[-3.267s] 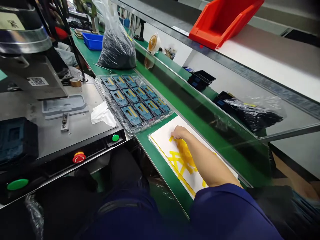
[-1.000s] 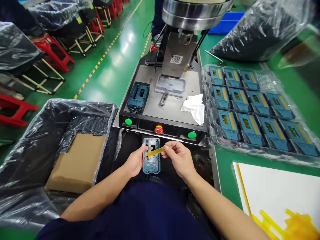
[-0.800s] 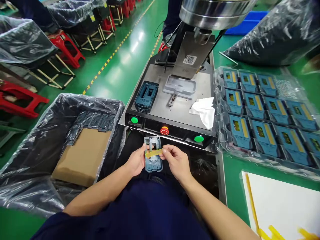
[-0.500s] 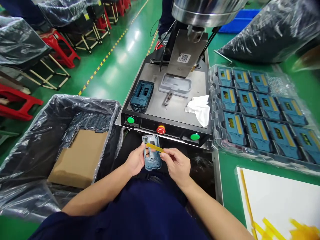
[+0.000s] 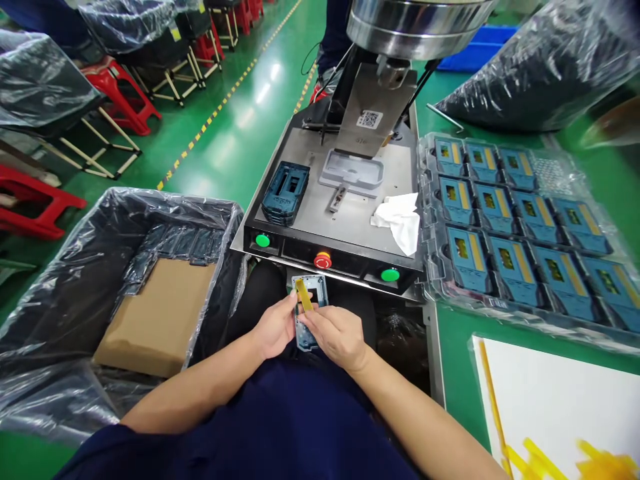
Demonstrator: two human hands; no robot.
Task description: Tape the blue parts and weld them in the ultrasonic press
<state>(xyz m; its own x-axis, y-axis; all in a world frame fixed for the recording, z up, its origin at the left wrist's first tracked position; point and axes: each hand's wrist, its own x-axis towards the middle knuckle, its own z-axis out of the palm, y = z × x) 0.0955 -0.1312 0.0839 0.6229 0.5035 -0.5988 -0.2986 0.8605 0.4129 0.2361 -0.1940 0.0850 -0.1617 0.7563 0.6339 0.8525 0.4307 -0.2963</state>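
Close to my body, my left hand (image 5: 276,328) is closed on the left edge of a blue-grey plastic housing (image 5: 306,339). A yellow strip of tape (image 5: 303,295) lies lengthwise over the left side of the housing's window; I cannot tell whether it is stuck down. My right hand (image 5: 341,333) pinches the strip's lower end, its fingers covering part of the housing. A small stack of similar housings (image 5: 285,193) sits on the press table (image 5: 345,227), left of a grey fixture (image 5: 353,172).
Right of the press, a clear tray (image 5: 435,280) holds several housings with yellow strips. Yellow strips (image 5: 537,460) lie on a white sheet (image 5: 560,393) at lower right. A lined bin (image 5: 65,287) with cardboard (image 5: 155,320) stands left. A white cloth (image 5: 397,217) lies near a green button (image 5: 390,275).
My right hand has moved left and in over the housing. The yellow strip has turned from crosswise to lengthwise along it. The housing has shifted slightly right.
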